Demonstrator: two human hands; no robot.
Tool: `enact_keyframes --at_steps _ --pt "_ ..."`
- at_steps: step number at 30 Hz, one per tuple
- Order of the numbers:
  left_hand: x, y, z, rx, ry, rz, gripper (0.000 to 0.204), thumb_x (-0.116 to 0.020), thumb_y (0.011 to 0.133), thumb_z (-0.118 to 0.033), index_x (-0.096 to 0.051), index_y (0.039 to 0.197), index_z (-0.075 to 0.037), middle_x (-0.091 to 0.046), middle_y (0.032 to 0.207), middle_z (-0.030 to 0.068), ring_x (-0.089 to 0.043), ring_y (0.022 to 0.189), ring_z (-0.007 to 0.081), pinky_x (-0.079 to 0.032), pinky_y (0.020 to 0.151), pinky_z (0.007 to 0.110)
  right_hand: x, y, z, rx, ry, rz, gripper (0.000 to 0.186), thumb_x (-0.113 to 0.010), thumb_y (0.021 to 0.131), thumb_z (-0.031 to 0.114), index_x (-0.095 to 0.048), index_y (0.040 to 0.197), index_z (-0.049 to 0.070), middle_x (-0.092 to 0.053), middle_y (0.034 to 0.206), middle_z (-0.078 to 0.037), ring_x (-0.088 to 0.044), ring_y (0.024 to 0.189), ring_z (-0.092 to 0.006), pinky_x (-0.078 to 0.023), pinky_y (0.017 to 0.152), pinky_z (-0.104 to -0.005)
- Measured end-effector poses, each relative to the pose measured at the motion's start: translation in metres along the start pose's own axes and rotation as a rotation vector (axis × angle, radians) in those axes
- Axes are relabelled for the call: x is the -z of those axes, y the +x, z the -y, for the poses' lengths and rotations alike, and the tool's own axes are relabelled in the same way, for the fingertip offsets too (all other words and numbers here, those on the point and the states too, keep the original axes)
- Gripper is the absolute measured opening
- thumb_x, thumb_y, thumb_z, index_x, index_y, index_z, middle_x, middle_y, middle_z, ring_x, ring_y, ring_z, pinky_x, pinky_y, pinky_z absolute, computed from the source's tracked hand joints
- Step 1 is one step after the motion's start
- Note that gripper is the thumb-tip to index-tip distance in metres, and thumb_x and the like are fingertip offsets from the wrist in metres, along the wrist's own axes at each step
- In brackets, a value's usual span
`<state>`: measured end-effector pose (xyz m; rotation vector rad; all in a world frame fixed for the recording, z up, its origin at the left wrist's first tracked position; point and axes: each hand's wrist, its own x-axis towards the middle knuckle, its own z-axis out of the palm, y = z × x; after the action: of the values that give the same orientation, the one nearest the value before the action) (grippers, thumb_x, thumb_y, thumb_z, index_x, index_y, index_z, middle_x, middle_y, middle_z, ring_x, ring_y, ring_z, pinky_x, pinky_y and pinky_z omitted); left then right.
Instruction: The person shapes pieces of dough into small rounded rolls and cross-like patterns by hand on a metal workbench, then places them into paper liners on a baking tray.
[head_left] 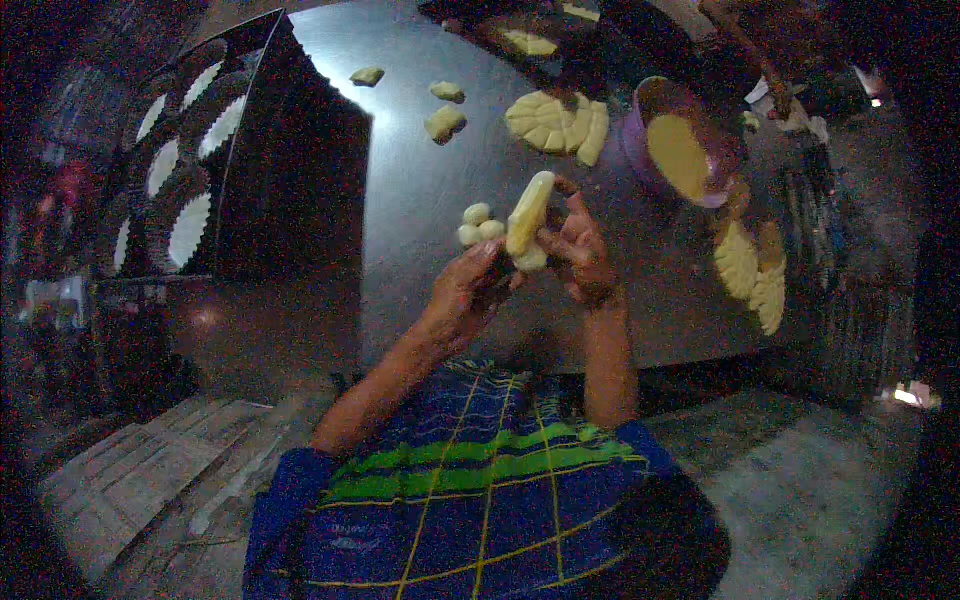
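Over the near part of the table, my left hand [468,288] and my right hand [586,252] are closed on a long, pale yellow piece of dough [528,222]. It stands tilted between them, its rounded tip pointing away from me. The left fingers grip its lower end, while the right fingers curl along its right side. Just left of the dough, a small cluster of round, pale dough balls [478,226] sits on the metal tabletop. Farther off lies a broad heap of dough cut into segments [555,122]. Parts of the fingers are hidden behind the dough.
A purple bowl [632,150] holding something yellow stands at the right, with more segmented dough [750,275] nearer me. Loose dough lumps [445,124] lie at the far left of the metal table [420,200]. Beside it stands a dark tray [215,165] with white fluted cups.
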<state>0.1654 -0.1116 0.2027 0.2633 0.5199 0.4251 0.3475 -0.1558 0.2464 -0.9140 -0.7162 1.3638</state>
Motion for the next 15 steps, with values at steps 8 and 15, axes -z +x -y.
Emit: enact_keyframes --at_steps 8,15 --pt "0.007 -0.007 0.002 -0.265 0.059 -0.055 0.039 -0.050 0.100 -0.033 -0.049 0.130 -0.008 -0.057 0.124 0.0065 -0.058 0.108 0.0181 -0.050 0.088 0.032 -0.008 -0.005 -0.048 -0.017 0.095 -0.135 0.057 -0.062 0.088 -0.001 -0.039 0.139 0.012 -0.057 0.128 -0.012 -0.055 0.118 -0.0238 -0.048 0.099 -0.0388" --pt "0.015 -0.007 -0.012 -0.310 0.134 -0.084 0.037 -0.049 0.101 -0.036 -0.054 0.123 -0.007 -0.063 0.110 0.0061 -0.061 0.089 0.0134 -0.053 0.064 0.021 0.014 -0.018 -0.088 0.181 -0.009 -0.162 0.039 -0.060 0.089 -0.006 -0.060 0.125 0.010 -0.055 0.131 -0.010 -0.056 0.119 -0.0252 -0.050 0.099 -0.0370"
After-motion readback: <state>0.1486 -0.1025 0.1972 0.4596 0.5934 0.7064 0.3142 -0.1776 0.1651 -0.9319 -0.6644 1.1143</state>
